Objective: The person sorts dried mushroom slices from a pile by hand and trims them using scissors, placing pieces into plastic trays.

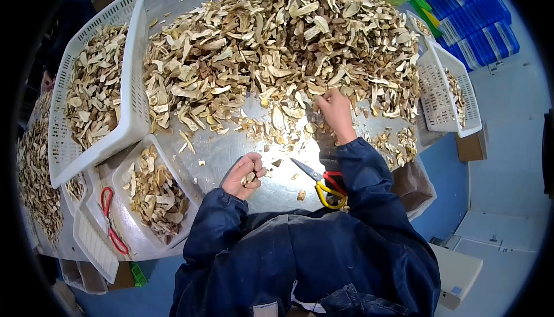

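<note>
A large heap of dried mushroom slices point(277, 40) covers the far part of the metal table point(216, 158). My left hand point(245, 176) is palm up over the near table, its fingers curled around a few mushroom slices point(248, 178). At the heap's near edge, my right hand point(336, 112) points down with thumb and forefinger drawn together. Whatever lies between those fingertips is hard to make out. Scissors point(326, 187) with red and yellow handles lie by my right forearm, blades toward the heap. Loose slices and crumbs point(283, 123) are scattered between my hands.
On the left stands a tall white basket point(135, 80) of slices, beside a shallow white tray point(187, 187) with more pieces. Red-handled scissors point(108, 219) lie left of it. Another white basket point(444, 94) sits right; blue crates point(479, 34) are stacked behind. A person's hand point(47, 80) shows far left.
</note>
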### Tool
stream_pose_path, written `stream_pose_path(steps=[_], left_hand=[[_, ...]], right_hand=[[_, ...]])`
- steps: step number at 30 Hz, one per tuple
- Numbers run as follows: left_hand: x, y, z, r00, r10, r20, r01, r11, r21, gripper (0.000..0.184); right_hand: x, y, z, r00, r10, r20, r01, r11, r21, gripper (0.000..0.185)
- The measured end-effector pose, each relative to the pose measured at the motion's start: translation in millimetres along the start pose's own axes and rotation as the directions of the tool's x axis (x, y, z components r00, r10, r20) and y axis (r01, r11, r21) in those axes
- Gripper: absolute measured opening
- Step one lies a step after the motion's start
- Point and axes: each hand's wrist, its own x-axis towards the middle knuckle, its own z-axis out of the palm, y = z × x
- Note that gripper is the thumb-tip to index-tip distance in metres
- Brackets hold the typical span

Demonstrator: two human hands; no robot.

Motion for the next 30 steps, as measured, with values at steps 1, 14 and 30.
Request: stream_pose_path(steps=[1,14,30], left_hand=[[0,0,0,1.000,-0.001,0.000,0.001,1.000,0.007,0.025],[0,2,2,1.000,0.002,0.019,-0.003,0.999,0.039,0.027],[1,2,2,1.000,-0.013,-0.004,0.013,1.000,0.024,0.030]], right_hand=[[-4,-9,1,0.996,-0.083,-0.039,0.072,0.971,-0.230,0.027],[20,-10,-22,0.963,0.020,0.270,-0.195,0.742,0.642,0.015],[-17,33,-28,0.851,-0.126,0.509,-0.525,-0.174,0.833,0.018]])
